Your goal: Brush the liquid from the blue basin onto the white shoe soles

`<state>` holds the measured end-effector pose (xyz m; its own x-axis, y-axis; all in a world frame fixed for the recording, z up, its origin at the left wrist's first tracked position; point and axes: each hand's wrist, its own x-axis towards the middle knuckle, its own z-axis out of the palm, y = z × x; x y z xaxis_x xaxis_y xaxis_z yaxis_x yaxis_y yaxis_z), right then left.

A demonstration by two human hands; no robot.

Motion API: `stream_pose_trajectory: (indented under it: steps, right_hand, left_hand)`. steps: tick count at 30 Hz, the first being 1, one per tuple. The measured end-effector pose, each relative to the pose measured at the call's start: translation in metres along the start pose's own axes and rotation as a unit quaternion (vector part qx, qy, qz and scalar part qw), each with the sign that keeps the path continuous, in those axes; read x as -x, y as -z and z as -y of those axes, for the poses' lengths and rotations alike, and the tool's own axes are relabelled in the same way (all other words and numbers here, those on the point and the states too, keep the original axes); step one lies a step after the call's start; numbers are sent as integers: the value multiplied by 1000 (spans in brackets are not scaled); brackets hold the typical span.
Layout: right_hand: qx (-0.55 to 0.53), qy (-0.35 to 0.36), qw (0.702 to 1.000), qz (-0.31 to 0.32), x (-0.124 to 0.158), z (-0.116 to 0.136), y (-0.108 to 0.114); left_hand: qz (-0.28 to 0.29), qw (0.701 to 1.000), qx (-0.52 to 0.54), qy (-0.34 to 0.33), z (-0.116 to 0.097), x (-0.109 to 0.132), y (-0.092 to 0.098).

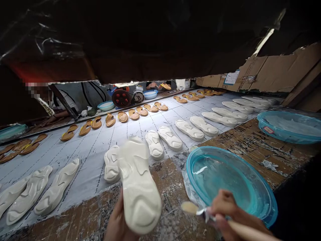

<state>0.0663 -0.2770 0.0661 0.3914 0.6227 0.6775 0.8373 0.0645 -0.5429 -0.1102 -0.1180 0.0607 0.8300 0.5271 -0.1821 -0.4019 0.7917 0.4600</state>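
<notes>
- The left hand point(117, 221) is curled closed beneath a blurred off-white moulded shoe sole point(139, 187), which is held up at 6 o'clock.
- The right hand point(230, 209) is closed around the pale wooden handle of a cream-tipped brush point(189, 207), whose head is held at 5 o'clock, over the rim of a round translucent turquoise plastic basin point(198, 154).
- That basin is set on a scarred, paint-flecked wooden surface point(250, 147), on a clear plastic sheet point(188, 187).
- A second turquoise basin point(283, 137) is placed at 3 o'clock.
- Many off-white soles point(155, 144) are laid out in rows on a grey cloth sheet point(92, 157), from 9 o'clock round to 2 o'clock.
- Rows of tan, sandal-shaped soles point(122, 117) are laid along the far side at 11 o'clock.
- Only one sole is seen lifted; which of the laid-out soles have been worked cannot be told.
- A co-worker's hand point(151, 86) is seen far off at 12 o'clock, beyond a red-wheeled machine point(121, 98).
</notes>
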Motion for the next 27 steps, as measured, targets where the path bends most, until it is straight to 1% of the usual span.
stream_pose_trajectory:
  steps: [1, 2, 3, 6, 8, 9, 11, 14, 15, 16, 17, 18, 19, 20, 21, 22, 23, 25, 27]
  right_hand:
    - [31, -27, 999, -14, -1, -13, 4]
    - [65, -67, 996, -8, -1, -25, 8]
    - [93, -96, 991, -4, -2, -37, 10]
    - [138, -167, 974, 65, -1, -63, 9]
    - [136, -194, 965, 115, 0, -71, 6]
    - [131, -203, 962, 131, 0, -72, 5]
    - [122, -223, 957, 141, 0, -69, 7]
    - [108, -246, 954, 134, -2, -58, 12]
    - [84, -225, 963, 125, -2, -52, 12]
    - [48, -176, 977, 109, -3, -45, 10]
    - [11, -111, 990, 87, -4, -36, 6]
    - [-43, -17, 997, 58, -6, -27, 1]
    - [-78, 62, 994, 44, -7, -16, -6]
    - [-85, 76, 992, 53, -9, -6, -13]
    - [-145, 114, 980, 76, -11, 4, -20]
    - [-195, 134, 966, 109, -13, 13, -27]
    - [-220, 139, 961, 91, -15, 20, -33]
    - [-259, 147, 951, 89, -19, 27, -39]
    - [-249, 147, 953, 92, -23, 28, -38]
  left_hand:
    - [11, 999, 21, -25, 3, 1, 5]
    - [21, 999, 37, -22, 7, 2, 12]
    - [33, 998, 44, 3, 14, 2, 20]
    - [61, 991, 32, 116, 38, -4, 42]
    - [42, 987, 44, 146, 52, -8, 50]
    - [22, 987, 62, 147, 56, -10, 52]
    - [-12, 984, 92, 152, 58, -14, 49]
    - [-46, 983, 83, 156, 48, -18, 35]
    - [-57, 982, 73, 162, 44, -19, 28]
    - [-67, 981, 59, 171, 39, -20, 20]
    - [-77, 980, 43, 176, 36, -21, 11]
    - [-86, 980, 25, 176, 33, -21, 2]
    - [-91, 981, 11, 172, 31, -21, -8]
    - [-91, 981, 3, 170, 30, -20, -19]
    - [-86, 981, 0, 172, 29, -19, -29]
    - [-73, 981, 2, 179, 29, -16, -39]
    - [-57, 980, 8, 189, 29, -14, -48]
    - [-37, 979, 4, 202, 27, -9, -62]
    - [-47, 979, -18, 199, 24, -5, -69]
